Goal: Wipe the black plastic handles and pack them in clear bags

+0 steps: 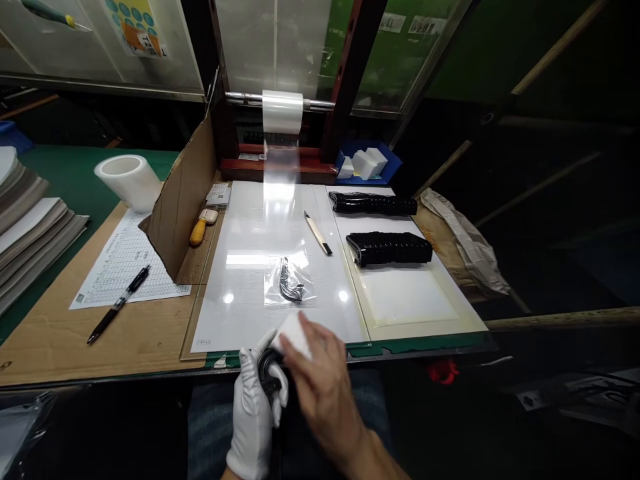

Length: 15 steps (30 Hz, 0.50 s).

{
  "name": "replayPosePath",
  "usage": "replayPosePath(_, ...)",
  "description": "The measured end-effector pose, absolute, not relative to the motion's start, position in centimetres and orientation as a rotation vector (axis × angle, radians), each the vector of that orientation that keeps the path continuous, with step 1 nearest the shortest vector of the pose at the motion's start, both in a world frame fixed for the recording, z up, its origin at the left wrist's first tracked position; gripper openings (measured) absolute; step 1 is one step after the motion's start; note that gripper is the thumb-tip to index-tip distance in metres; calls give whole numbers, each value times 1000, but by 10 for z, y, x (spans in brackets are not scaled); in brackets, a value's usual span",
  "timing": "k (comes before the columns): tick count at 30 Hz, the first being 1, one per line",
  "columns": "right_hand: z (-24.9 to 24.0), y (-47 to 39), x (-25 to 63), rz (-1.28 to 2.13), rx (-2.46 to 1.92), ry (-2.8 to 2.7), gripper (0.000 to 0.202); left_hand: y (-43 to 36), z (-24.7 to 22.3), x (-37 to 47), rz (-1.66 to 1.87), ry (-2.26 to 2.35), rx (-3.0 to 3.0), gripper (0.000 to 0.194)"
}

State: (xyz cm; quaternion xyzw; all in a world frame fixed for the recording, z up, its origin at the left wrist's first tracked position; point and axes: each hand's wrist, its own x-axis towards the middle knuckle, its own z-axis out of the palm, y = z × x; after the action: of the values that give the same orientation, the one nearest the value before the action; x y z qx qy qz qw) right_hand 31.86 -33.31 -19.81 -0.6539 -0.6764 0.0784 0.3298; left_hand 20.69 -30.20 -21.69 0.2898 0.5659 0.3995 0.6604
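My left hand [254,403], in a white glove, is wrapped round a curved glossy black part [270,368] just off the table's front edge. Bare, my right hand [324,380] grips a white foam block [294,335] between thumb and fingers, close against the black part; whether they touch I cannot make out. Beyond both hands, a hooked black piece [285,283] lies in a clear plastic bag on a white sheet under glass [240,327]. To its upper right is a craft knife [318,233].
Two ribbed black parts [390,250] lie on the right-hand board. Clear film hangs from a roll [283,112] at the back, near a blue bin [393,163] of white blocks. A cardboard divider [183,193], a yellow-handled tool [199,230] and a pen [120,303] are on the left.
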Motion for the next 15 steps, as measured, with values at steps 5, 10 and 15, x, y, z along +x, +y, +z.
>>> replayPosePath(5, -202, -338, 313, 118, -1779, -1719, 48, -304, -212, 212, 956, 1268, 717, 78)
replayPosePath(10, -203, -341, 315, 79, -1866, -1643, 48, -307, -213, 215, 940, 1273, 674, 69)
replayPosePath(15, -211, -340, 330, 71, -1861, -1623, 45, -307, -215, 210, 903, 1293, 775, 64)
